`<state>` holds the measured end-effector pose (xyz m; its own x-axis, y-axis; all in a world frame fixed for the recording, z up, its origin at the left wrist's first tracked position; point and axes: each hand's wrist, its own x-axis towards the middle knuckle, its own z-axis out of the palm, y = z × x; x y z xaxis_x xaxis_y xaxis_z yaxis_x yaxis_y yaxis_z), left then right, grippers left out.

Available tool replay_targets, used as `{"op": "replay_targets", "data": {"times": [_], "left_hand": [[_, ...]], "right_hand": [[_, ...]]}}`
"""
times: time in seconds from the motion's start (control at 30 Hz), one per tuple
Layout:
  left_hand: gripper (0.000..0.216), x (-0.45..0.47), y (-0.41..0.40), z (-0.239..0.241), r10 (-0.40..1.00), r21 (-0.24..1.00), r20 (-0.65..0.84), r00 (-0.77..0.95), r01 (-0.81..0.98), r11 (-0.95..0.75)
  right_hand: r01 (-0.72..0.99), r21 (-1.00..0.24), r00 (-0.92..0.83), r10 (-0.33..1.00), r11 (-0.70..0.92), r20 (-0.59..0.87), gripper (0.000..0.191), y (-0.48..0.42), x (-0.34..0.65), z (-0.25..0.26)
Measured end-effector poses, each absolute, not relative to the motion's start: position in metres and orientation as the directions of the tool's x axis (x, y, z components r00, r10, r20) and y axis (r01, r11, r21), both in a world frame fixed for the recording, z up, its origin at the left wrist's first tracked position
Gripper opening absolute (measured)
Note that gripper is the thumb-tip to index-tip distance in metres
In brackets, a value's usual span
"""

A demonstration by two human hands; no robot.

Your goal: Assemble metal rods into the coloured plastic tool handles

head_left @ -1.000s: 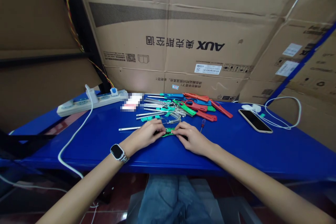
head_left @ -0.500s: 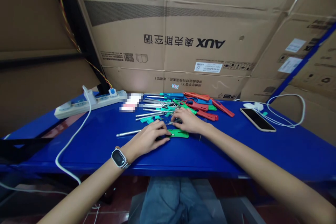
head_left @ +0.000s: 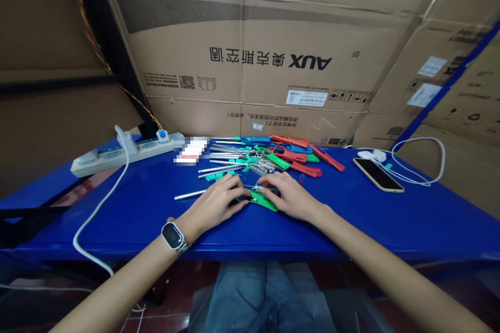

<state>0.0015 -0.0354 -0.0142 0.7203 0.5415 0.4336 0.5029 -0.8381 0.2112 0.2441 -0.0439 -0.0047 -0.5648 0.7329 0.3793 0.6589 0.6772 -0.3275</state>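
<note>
A green plastic handle (head_left: 262, 201) lies on the blue table (head_left: 351, 218) between my two hands. My left hand (head_left: 219, 200), with a smartwatch (head_left: 172, 235) on its wrist, presses its fingertips on the handle's left end. My right hand (head_left: 289, 196) holds the handle's right side, with a small metal part pinched at its fingertips. A bare metal rod (head_left: 189, 195) lies just left of my left hand. Behind my hands sits a heap of metal rods (head_left: 224, 158) and red, green and blue handles (head_left: 292, 155).
A white power strip (head_left: 125, 152) with a plug and white cable (head_left: 94, 218) runs along the left. A phone (head_left: 378, 174) and a white charger cable (head_left: 417, 166) lie at the right. Large cardboard boxes (head_left: 269, 57) wall off the table's back. My knees show under the front edge.
My right hand went back to the heap, picked up a small metal part and returned to the green handle. The left hand stayed on the handle, which now lies turned slightly.
</note>
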Motion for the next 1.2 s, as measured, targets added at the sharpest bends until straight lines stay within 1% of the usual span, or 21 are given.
{"op": "replay_targets", "data": {"times": [0.1, 0.17, 0.23, 0.3, 0.47, 0.67, 0.87, 1.1, 1.2], "left_hand": [[0.025, 0.003, -0.035, -0.014, 0.582, 0.228, 0.461, 0.669, 0.545, -0.807], [0.028, 0.003, -0.033, -0.015, 0.604, 0.246, 0.443, 0.662, 0.558, -0.792], [0.027, 0.003, -0.032, -0.017, 0.624, 0.263, 0.411, 0.665, 0.569, -0.779], [0.027, 0.003, -0.03, -0.019, 0.641, 0.275, 0.388, 0.662, 0.581, -0.766], [0.027, 0.004, -0.029, -0.022, 0.646, 0.28, 0.382, 0.661, 0.583, -0.762], [0.026, 0.005, -0.03, -0.02, 0.664, 0.284, 0.36, 0.656, 0.6, -0.748], [0.027, 0.006, -0.031, -0.019, 0.659, 0.274, 0.362, 0.66, 0.6, -0.751], [0.026, 0.007, -0.032, -0.017, 0.668, 0.284, 0.344, 0.66, 0.605, -0.744], [0.028, 0.007, -0.032, -0.017, 0.662, 0.255, 0.345, 0.666, 0.612, -0.749]], "right_hand": [[0.679, -0.175, -0.609, 0.681, 0.713, 0.407, 0.02, -0.048, 0.244, -0.008], [0.682, -0.073, -0.638, 0.641, 0.728, 0.426, 0.023, -0.049, 0.244, -0.008], [0.68, -0.008, -0.656, 0.613, 0.733, 0.439, 0.025, -0.05, 0.244, -0.008], [0.676, 0.023, -0.666, 0.598, 0.737, 0.446, 0.026, -0.051, 0.244, -0.008], [0.66, 0.067, -0.699, 0.579, 0.748, 0.418, 0.025, -0.051, 0.247, -0.009], [0.679, 0.064, -0.69, 0.606, 0.731, 0.396, 0.02, -0.049, 0.246, -0.007], [0.685, 0.134, -0.714, 0.622, 0.716, 0.323, 0.02, -0.045, 0.245, -0.001], [0.682, 0.107, -0.719, 0.637, 0.723, 0.277, 0.021, -0.045, 0.245, 0.006], [0.691, 0.117, -0.716, 0.654, 0.713, 0.242, 0.023, -0.047, 0.245, 0.008]]}}
